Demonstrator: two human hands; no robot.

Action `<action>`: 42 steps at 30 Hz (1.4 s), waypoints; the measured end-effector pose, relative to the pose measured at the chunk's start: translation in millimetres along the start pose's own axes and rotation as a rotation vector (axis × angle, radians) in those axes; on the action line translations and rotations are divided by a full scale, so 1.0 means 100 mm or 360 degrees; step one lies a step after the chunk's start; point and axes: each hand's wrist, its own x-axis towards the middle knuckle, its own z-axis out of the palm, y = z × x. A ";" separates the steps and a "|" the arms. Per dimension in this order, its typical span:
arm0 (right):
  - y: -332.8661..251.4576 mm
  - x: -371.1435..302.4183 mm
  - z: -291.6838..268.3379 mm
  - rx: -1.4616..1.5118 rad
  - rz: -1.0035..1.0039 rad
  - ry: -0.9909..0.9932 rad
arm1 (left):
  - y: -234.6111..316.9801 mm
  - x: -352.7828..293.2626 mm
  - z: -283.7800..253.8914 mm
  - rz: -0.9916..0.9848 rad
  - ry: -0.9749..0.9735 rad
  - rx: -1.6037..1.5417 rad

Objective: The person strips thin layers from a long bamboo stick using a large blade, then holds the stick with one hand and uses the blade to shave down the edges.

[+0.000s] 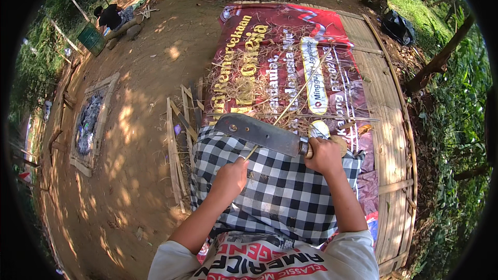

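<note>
— Pale fabric is nearest: the person's shirt (254, 264), printed in red and black, and past it a black-and-white checked cloth (288, 194) draped over the lap, creased in soft folds.

— And the hands, what have they got?

— Left hand (231, 178) is closed, fingers pinching a thin yellowish strip (306, 85) near its lower end. Right hand (324, 156) is curled firmly around the handle of a big knife (264, 137).

— Where does the knife sit?

— Over the far edge of the checked cloth, the broad blade lying crosswise, its blunt, rounded end toward the left. It's dark grey metal, marked with small spots, and a dark collar joins it to the wooden handle.

— Does it touch the strip?

— It passes in front of it and hides a short stretch; I can't tell from here whether they meet. Beyond the blade the strip slants away up to the right, slim and straight, above the banner.

— That dark red sheet?

— Yes, the banner (282, 12) looks smooth and slightly shiny, littered with curly, straw-coloured shavings (254, 85). Beneath it is a bamboo platform (390, 150), all flattened, lengthwise slats. Off its left side, rough split pieces (173, 148) lie on packed brown earth (140, 140), dappled with sunlight.
</note>
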 end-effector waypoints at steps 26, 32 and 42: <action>1.27 -1.30 -1.21 -0.0099 0.0707 0.0431 | 1.62 -0.01 0.36 0.0540 -0.0145 0.0182; 1.60 -1.27 -1.36 -0.0346 0.0979 0.0340 | 1.40 0.10 0.27 0.0527 -0.0254 0.0086; 1.00 -0.63 -1.05 -0.0366 0.0487 0.0057 | 0.64 0.39 0.26 0.0482 -0.0286 -0.0045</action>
